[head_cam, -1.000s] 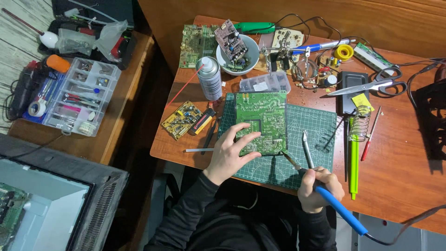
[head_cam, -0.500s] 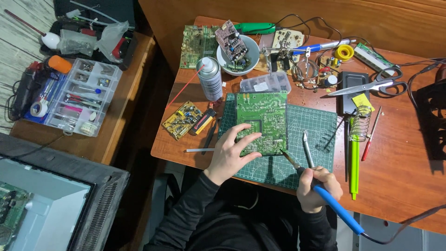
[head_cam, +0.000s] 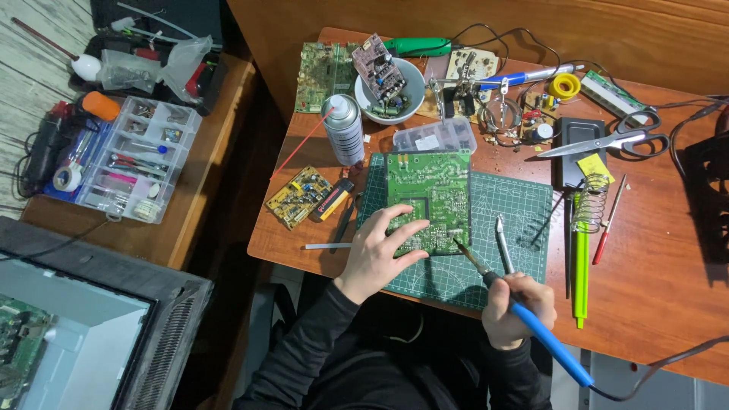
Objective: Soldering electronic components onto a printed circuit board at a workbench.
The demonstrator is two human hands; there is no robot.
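On the green cutting mat [head_cam: 524, 205] at the bench [head_cam: 653, 281] front, left hand [head_cam: 377, 254] laid flat, fingers spread, pressing the near-left corner of the green circuit board [head_cam: 429, 199], grasping nothing. Right hand [head_cam: 516, 307] clenched around the blue-handled soldering iron [head_cam: 531, 323], wrist bent inward, tip angled up-left and meeting the board's near-right edge. Just right of the tip, tweezers [head_cam: 503, 243] lying on the mat; beyond the board, a spray can [head_cam: 343, 129] upright.
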